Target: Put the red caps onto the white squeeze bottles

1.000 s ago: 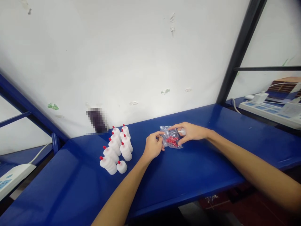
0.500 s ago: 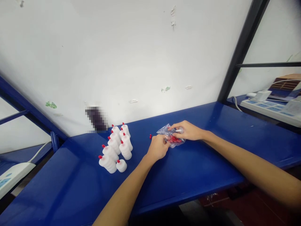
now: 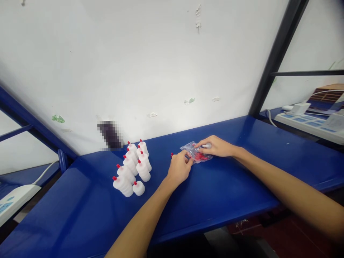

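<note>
On the blue tabletop lies a clear plastic bag with small red caps in it. My left hand is closed on the bag's left edge, thumb and fingers pinching the film. From the right, my right hand holds a small white nozzle against its fingers, while its fingertips rest on top of the bag. Just left of the bag sit a couple of loose red caps, partly hidden behind my left hand.
Several white squeeze bottles with red caps stand in rows to the left, a shorter one at the front. A white wall rises behind the blue table. Power strips lie at far left and far right.
The bag now lies flatter under my hands. My right hand has shifted slightly up and to the right, and my left hand covers more of the loose caps.
</note>
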Tool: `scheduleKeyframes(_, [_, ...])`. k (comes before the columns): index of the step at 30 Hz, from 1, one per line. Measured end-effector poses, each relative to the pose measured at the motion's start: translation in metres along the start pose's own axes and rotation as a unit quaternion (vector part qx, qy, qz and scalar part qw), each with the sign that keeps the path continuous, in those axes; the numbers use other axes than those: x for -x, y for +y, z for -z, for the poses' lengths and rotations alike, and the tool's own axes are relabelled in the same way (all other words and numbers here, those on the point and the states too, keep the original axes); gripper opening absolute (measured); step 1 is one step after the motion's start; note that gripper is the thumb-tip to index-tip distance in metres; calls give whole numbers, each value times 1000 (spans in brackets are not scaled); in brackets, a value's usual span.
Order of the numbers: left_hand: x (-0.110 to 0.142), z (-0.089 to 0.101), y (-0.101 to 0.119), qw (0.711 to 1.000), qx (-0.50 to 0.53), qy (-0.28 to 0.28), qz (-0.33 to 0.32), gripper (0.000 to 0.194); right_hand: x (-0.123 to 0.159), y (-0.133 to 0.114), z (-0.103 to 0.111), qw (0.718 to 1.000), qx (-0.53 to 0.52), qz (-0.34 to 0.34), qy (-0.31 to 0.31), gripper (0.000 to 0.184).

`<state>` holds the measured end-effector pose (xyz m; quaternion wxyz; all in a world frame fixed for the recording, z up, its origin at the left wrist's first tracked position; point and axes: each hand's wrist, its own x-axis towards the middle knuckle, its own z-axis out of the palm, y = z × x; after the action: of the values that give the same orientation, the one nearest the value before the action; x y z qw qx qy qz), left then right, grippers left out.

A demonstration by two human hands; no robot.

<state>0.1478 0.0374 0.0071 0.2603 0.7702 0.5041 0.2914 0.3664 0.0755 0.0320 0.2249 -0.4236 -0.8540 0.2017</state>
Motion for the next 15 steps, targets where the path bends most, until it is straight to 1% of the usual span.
scheduleKeyframes(2, [4,3,0,1000,19,21,5,9,0,6,4,1000,3,1,8,36])
scheduleKeyframes(5, [9,7,0,993,78,83,6,13,1,16,10,1000,9,-1,19,35])
scheduleKeyframes(7, [12,8,-1,987,120,109,3,16,1,20,12,1000,11,-9,24,34])
scheduleKeyframes(11, [11,2,-3,982,156,107,7,18,0,17,11,999,-19,-17,32,38])
scheduleKeyframes(15, [8,-8,-2,979,170,109,-1,21,0,3,7,997,-72,-15,9,42])
